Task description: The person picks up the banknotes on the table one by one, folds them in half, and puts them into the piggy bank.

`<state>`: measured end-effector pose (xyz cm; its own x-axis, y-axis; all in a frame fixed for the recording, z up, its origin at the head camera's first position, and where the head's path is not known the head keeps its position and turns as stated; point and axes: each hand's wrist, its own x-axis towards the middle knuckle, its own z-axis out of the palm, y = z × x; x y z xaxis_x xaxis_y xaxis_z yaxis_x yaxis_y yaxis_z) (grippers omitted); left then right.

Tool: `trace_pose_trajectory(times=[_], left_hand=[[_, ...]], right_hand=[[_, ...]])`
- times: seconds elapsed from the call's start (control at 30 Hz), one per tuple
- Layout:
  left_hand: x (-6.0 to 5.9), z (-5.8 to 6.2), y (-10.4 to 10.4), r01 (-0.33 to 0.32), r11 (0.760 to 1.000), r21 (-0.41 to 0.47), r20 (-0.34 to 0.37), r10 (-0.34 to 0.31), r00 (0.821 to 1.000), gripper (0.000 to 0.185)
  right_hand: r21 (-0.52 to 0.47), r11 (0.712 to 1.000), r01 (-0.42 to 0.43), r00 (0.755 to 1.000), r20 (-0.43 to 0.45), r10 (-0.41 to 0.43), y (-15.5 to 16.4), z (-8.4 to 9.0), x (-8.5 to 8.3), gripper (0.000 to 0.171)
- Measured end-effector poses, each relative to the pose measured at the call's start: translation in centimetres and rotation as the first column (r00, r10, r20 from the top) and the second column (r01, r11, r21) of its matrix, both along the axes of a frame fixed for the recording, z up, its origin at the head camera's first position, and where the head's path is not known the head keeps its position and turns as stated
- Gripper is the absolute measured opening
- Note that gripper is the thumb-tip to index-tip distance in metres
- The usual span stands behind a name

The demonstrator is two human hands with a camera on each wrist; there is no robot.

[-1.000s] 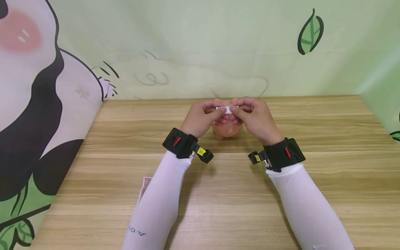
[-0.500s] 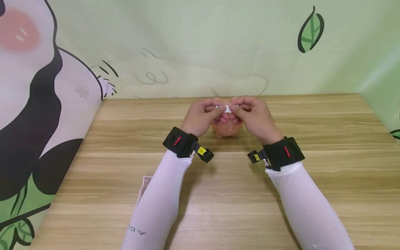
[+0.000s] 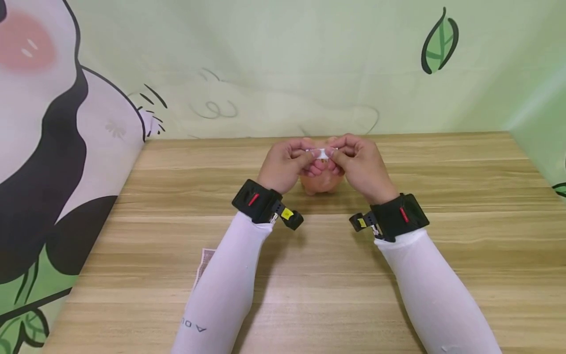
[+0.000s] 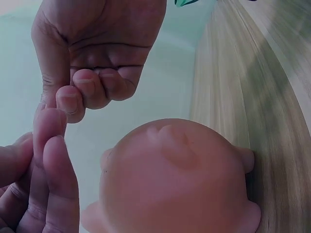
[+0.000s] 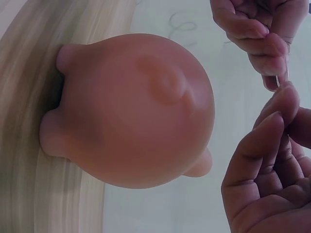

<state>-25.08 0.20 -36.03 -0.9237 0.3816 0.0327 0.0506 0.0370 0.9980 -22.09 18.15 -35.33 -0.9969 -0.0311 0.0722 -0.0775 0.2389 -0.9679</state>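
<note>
A pink piggy bank [image 3: 322, 183] stands on the wooden table [image 3: 309, 255] near its back edge. Just above it, my left hand [image 3: 289, 164] and right hand [image 3: 360, 164] meet and together pinch a small white folded slip [image 3: 322, 153] between thumbs and forefingers. The other fingers curl under the slip and hide the pig's top. In the left wrist view the piggy bank [image 4: 180, 179] shows its back and ears below the fingertips [image 4: 53, 145]. The right wrist view shows the piggy bank [image 5: 141, 111] beside both sets of fingers [image 5: 272, 121]; the slip is barely visible there.
A corner of a banknote [image 3: 204, 263] peeks out from under my left sleeve on the near table. A printed cartoon backdrop [image 3: 66, 123] closes the table at the back and on both sides.
</note>
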Motion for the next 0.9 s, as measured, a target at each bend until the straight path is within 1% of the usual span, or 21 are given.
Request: trace_pose_trajectory(times=[0.2,0.37,0.5,0.57,0.67,0.8,0.9], left_hand=[[0.13,0.15,0.07,-0.012,1.0,-0.016,-0.008,0.012,1.0,0.008],[0.21,0.17,0.22,0.007,1.0,-0.001,0.007,-0.007,1.0,0.009],[0.17,0.06,0.42,0.023,1.0,0.004,0.023,-0.023,0.999,0.011],[0.16,0.0,0.47,0.035,0.999,0.017,0.038,-0.035,0.999,0.01],[0.12,-0.08,0.42,0.07,0.997,0.027,0.052,-0.071,0.996,0.011],[0.09,-0.14,0.31,0.116,0.993,0.01,0.037,-0.116,0.993,0.016],[0.11,-0.1,0.26,0.122,0.993,0.002,0.03,-0.122,0.992,0.019]], right_hand=[[-0.013,1.0,-0.01,1.0,0.008,0.01,0.0,-0.1,-0.01,0.017],[-0.026,0.999,-0.034,0.999,-0.002,0.034,-0.04,-0.02,0.05,0.017],[-0.026,0.999,-0.041,0.999,-0.012,0.04,-0.15,-0.02,0.08,0.013],[-0.027,0.999,-0.03,0.999,-0.016,0.03,-0.2,-0.05,0.11,0.011],[-0.023,1.0,-0.016,1.0,-0.02,0.015,-0.27,-0.07,0.17,0.01],[-0.021,1.0,-0.002,1.0,-0.028,0.001,-0.29,-0.02,0.21,0.01],[-0.031,1.0,0.004,0.999,-0.034,-0.005,-0.33,0.01,0.18,0.009]])
